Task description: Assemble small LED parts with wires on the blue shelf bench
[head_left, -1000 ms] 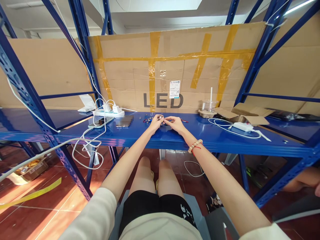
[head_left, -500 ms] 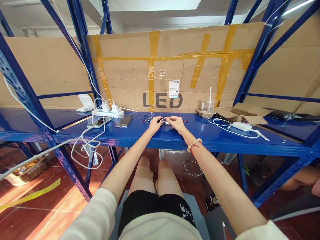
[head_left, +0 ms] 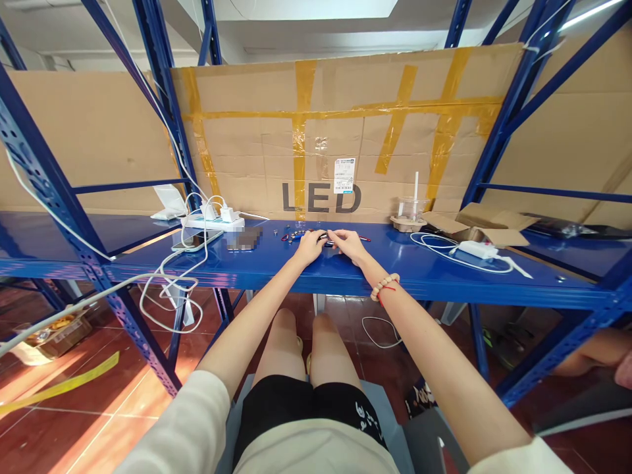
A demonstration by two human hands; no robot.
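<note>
My left hand (head_left: 311, 247) is closed, with its fingertips pinching a small dark object (head_left: 323, 237) over the blue shelf top. On the other side of that object, my right hand (head_left: 347, 245) is closed too, fingers bent and touching it. Its kind is too small to tell, and the fingers cover part of it. Just left of my left hand lie several small blue, red and metallic pieces (head_left: 295, 236). A thin red piece (head_left: 365, 239) shows beyond my right hand.
To the left are a white power strip (head_left: 220, 225) with plugs, tangled white cables (head_left: 165, 276) and a phone (head_left: 197, 241). Rightward stand a clear cup with a straw (head_left: 411, 209), an open cardboard box (head_left: 476, 224) and a white adapter (head_left: 476, 249). A cardboard sheet (head_left: 257, 151) closes the back.
My left hand has shifted slightly right, closer to my right hand. The dark object has moved a little with it, and both hands remain on it.
</note>
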